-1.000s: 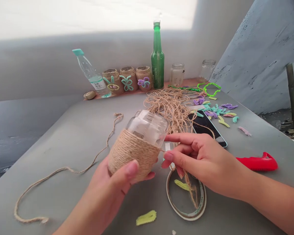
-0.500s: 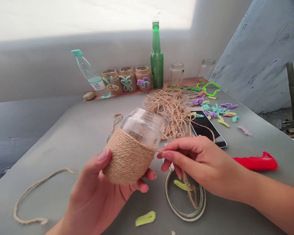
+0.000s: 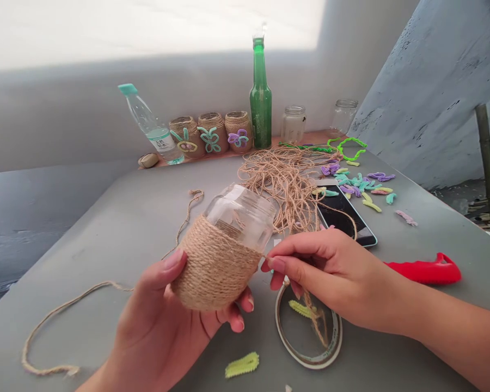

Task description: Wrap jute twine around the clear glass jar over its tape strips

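My left hand [image 3: 159, 321] grips a glass jar [image 3: 245, 212], tilted with its mouth up and to the right. Twine [image 3: 216, 267] is wound in close rows around its lower part, while the shoulder and neck are bare glass. At the jar's right side, my right hand [image 3: 322, 272] pinches the twine strand where it leaves the windings. The strand's loose part [image 3: 316, 321] hangs below those fingers, over a roll of tape [image 3: 280, 321] lying on the table. A yellow-green fuzzy strip [image 3: 242, 365] lies below the jar.
A heap of twine [image 3: 286, 185] lies behind the jar, beside a phone [image 3: 351, 218] and a red-handled tool [image 3: 428, 270]. Twine-wrapped jars [image 3: 239, 128], a green bottle [image 3: 261, 109], a tilted water bottle [image 3: 159, 133] and clear jars [image 3: 294, 125] stand along the back. Colourful fuzzy pieces [image 3: 357, 182] lie scattered right.
The jar has shifted slightly right and down and turned a little in my left hand. My right hand stays at the strand, its fingertips now closer to the jar.
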`<move>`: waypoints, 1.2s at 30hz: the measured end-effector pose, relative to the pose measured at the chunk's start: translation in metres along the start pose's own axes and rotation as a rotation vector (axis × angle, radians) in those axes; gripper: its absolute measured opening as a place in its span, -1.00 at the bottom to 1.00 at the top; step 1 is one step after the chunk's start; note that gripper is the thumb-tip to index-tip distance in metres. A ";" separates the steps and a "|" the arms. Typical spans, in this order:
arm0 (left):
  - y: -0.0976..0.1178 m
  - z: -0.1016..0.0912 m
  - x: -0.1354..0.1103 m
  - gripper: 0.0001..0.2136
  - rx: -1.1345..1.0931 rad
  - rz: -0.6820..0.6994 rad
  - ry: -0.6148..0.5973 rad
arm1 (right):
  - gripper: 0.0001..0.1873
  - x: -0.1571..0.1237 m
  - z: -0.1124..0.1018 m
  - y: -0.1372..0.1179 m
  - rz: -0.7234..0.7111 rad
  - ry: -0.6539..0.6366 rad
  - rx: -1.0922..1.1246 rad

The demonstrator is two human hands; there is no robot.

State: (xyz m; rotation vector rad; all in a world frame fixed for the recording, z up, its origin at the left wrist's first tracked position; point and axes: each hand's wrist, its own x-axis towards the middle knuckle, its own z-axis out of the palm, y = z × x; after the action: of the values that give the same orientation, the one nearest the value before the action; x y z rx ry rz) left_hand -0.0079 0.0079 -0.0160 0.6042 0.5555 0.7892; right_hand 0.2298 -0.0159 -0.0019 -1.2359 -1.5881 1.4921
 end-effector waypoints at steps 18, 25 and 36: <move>-0.005 -0.005 -0.003 -0.60 0.324 0.154 0.297 | -0.72 0.005 0.001 0.008 0.050 0.041 0.263; -0.007 0.004 -0.006 -0.33 0.845 0.167 0.372 | -0.61 0.000 0.005 0.011 0.028 0.142 0.117; -0.008 -0.008 -0.002 -0.33 0.533 0.104 0.237 | -0.74 -0.001 0.001 -0.003 0.062 0.131 0.197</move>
State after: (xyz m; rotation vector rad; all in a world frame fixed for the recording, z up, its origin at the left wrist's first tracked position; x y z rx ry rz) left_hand -0.0107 0.0038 -0.0264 1.0426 0.9724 0.8192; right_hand 0.2287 -0.0172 0.0005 -1.2525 -1.2959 1.5326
